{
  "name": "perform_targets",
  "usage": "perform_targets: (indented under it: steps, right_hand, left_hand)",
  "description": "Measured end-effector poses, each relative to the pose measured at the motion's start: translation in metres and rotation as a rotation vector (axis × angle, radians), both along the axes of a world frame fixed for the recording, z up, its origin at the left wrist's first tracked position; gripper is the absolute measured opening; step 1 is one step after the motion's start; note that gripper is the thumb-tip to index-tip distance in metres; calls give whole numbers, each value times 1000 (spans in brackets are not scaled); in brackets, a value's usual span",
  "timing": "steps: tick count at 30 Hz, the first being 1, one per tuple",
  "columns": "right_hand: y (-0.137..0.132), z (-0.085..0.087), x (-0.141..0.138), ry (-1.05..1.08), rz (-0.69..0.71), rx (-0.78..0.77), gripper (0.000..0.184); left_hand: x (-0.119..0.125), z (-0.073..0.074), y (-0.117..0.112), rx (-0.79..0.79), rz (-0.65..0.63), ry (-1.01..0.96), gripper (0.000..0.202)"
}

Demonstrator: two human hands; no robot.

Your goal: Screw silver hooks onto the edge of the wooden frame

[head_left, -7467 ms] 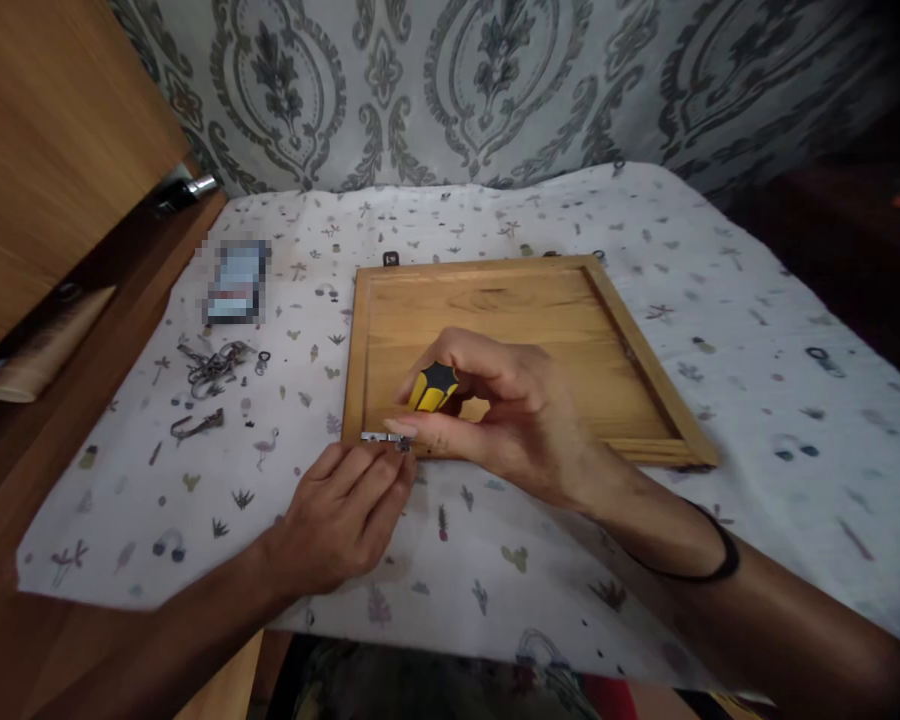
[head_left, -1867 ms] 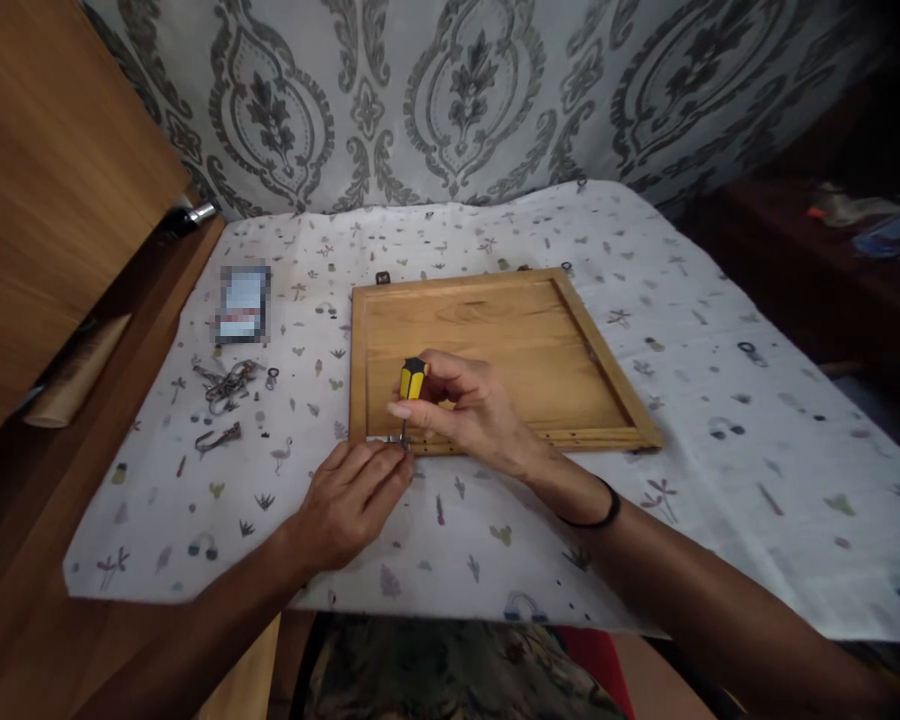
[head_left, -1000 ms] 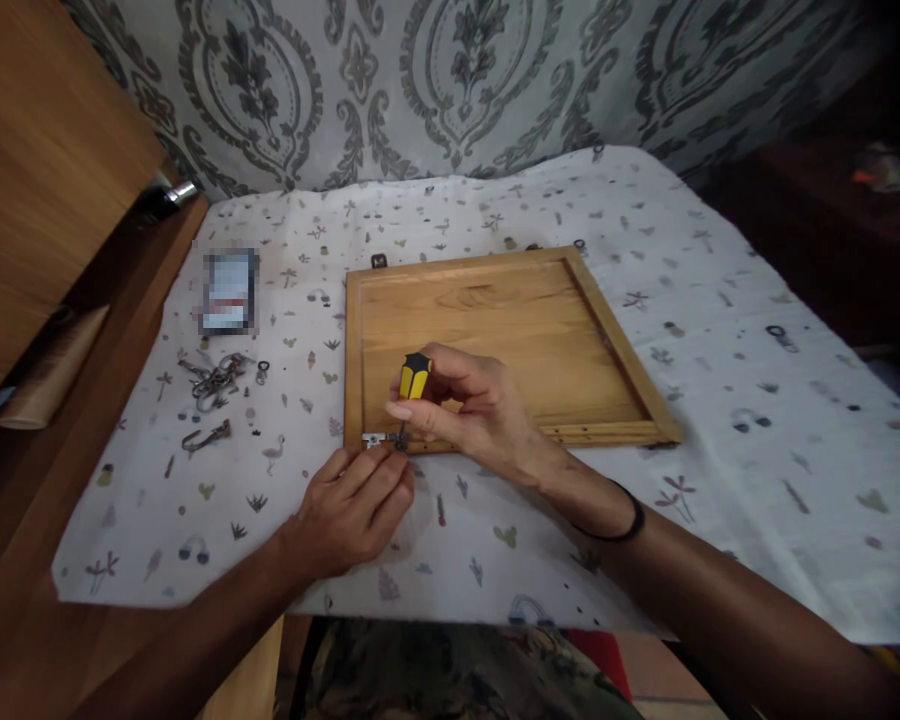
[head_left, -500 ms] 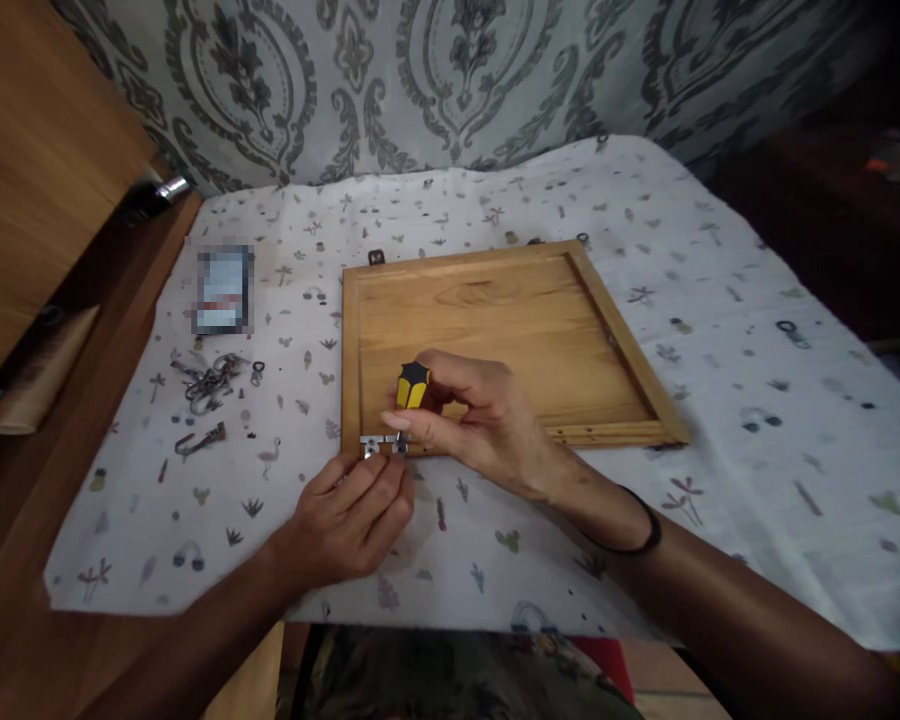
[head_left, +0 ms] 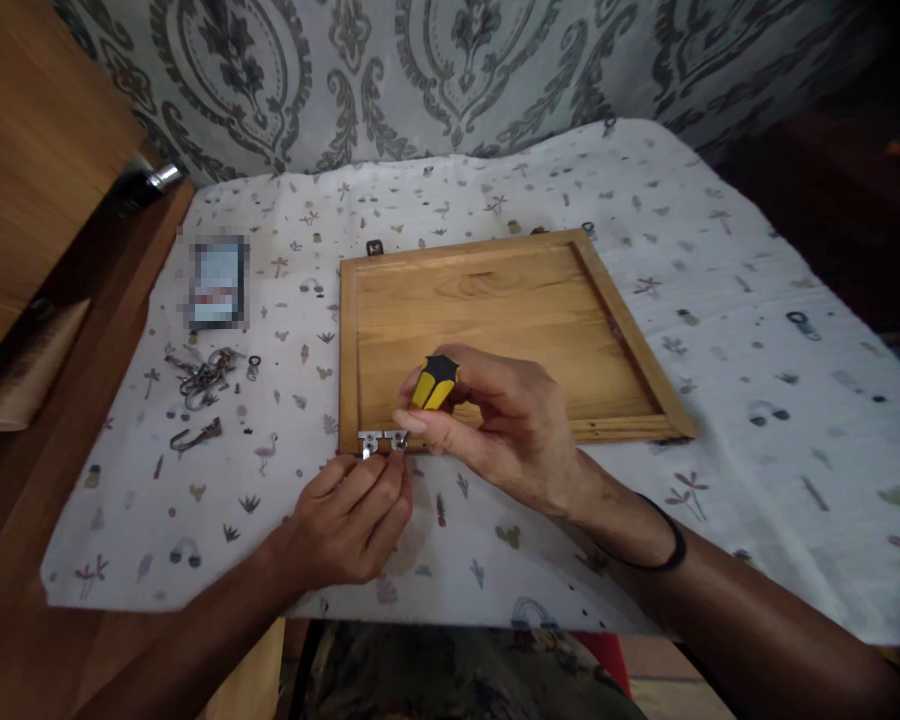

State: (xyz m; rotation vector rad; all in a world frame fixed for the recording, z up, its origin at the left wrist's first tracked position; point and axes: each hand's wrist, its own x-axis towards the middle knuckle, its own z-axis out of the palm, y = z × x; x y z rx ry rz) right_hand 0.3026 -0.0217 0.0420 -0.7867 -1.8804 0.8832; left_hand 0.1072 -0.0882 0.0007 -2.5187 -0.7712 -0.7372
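Observation:
A wooden framed panel (head_left: pixel 495 300) lies flat on a patterned white cloth. My right hand (head_left: pixel 495 425) is closed round a small screwdriver (head_left: pixel 433 383) with a yellow and black handle, held upright over the panel's near left corner. A small silver metal bracket (head_left: pixel 379 440) sits on that near edge, under the screwdriver tip. My left hand (head_left: pixel 349 520) rests on the cloth just below, with its fingers curled and the fingertips pressed against the bracket.
A pile of small metal hooks and rings (head_left: pixel 202 375) lies on the cloth to the left, with one loose hook (head_left: pixel 195 437) nearer me. A blurred small box (head_left: pixel 217 282) sits behind them. Wooden furniture (head_left: pixel 37 150) stands at the left. A ring (head_left: pixel 802 322) lies far right.
The view has shifted slightly and my right hand has turned a little on the screwdriver handle. More of the bracket shows. My left hand stays at the bracket.

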Motion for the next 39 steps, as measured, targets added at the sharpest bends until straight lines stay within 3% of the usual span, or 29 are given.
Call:
perform_targets:
  steps: [13,19,23,28,36,39]
  right_hand:
    - [1,-8,-4,40,54,-42,30]
    - [1,-5,-2,2,89,75,29]
    - [1,-4,-3,-9,90,65,34]
    - [2,-4,-2,38,142,-123,35]
    - [8,4,5,164,363,-380,28]
    - [7,4,4,190,316,-399,32]
  left_hand:
    - [2,1,0,3,7,-7,27]
    - [2,1,0,13,7,-11,31]
    - [2,0,0,11,13,-9,31]
    - [2,0,0,15,17,-7,26]
    - [3,-1,-1,23,25,-12,26]
    - [3,-1,-1,26,21,-12,24]
